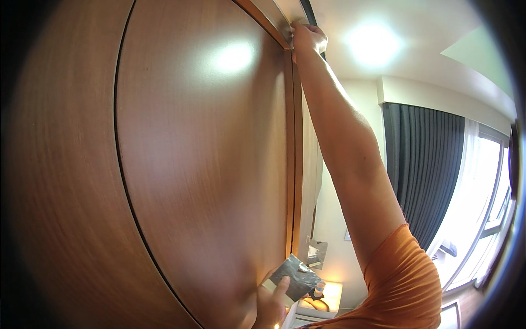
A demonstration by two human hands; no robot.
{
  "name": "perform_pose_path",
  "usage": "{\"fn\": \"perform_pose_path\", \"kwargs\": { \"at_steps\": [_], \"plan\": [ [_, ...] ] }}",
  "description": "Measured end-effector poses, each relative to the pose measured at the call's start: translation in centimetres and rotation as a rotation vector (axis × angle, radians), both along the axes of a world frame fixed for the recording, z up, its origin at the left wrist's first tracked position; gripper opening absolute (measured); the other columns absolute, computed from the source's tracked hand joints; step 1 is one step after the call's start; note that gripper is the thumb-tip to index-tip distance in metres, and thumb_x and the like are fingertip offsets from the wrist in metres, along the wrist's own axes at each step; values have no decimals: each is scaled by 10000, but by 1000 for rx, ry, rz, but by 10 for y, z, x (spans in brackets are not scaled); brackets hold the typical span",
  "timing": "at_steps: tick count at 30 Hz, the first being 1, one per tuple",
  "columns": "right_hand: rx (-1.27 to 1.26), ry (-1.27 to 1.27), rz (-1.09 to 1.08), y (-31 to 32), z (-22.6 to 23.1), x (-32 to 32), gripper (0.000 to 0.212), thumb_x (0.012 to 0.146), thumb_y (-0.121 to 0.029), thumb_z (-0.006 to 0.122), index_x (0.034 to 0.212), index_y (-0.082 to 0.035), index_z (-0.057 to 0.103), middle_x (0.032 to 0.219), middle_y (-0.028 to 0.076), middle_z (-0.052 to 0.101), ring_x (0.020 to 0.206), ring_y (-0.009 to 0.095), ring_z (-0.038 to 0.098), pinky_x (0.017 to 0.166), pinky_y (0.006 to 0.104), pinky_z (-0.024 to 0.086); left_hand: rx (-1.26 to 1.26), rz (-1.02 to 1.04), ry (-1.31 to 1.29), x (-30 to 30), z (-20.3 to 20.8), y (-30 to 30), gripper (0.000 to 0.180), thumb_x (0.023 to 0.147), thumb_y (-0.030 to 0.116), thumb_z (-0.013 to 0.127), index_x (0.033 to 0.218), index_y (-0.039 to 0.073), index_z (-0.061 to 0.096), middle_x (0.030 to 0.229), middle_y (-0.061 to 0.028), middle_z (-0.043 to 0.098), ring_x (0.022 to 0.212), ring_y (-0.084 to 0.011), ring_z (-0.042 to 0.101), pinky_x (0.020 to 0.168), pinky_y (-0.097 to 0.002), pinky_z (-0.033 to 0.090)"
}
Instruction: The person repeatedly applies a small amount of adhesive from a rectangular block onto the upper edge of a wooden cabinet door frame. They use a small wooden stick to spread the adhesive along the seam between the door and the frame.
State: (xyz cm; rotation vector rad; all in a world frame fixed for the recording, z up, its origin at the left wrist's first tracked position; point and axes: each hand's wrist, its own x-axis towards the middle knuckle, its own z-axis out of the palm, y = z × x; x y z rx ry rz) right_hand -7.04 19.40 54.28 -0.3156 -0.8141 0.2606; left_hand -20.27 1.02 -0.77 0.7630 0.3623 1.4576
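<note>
My right hand [310,39] is raised high at the end of a stretched arm, by the top corner of a brown wooden panel. Its fingers are bent and pressed together against the pale surface just above the orange-brown trim [268,28]; whatever they hold, if anything, is hidden. Low in the view, my left hand [272,303] grips a grey picture card [296,277], thumb across its front. The card has a dark, landscape-like print and a pale lower edge. A small whitish object with an orange band [318,289] shows beside the card; its kind is unclear.
Large wooden panels [192,153] fill the left side, with a dark seam between them. Another picture [316,254] hangs on the wall beyond. A lit lamp [331,296] glows below it. Dark curtains [422,164] and a bright window [482,164] stand to the right.
</note>
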Motion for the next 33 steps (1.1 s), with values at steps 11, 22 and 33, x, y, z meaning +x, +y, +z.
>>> {"fn": "perform_pose_path", "kwargs": {
  "at_steps": [11,22,33],
  "plan": [
    [6,67,49,-5,8,-5,296,761,-105,855,971,61,729,835,146,749,691,204,693,671,348,576,44,6,10,0,-2,-2,367,1053,92,635,1394,-41,610,1198,-108,715,1020,-202,717,895,-330,593],
    [31,127,23,14,26,-1,342,707,-82,886,946,98,720,784,159,721,662,208,669,648,349,565,203,80,163,-1,-2,4,335,1043,91,648,1352,-38,632,1176,-102,720,1013,-200,716,894,-329,590],
    [-37,-45,-38,33,20,14,346,690,-155,881,942,60,780,924,189,766,830,260,734,768,426,624,205,47,142,-2,-10,8,346,1041,96,657,1358,-40,624,1190,-110,717,1022,-210,717,894,-338,594]
  ]
}}
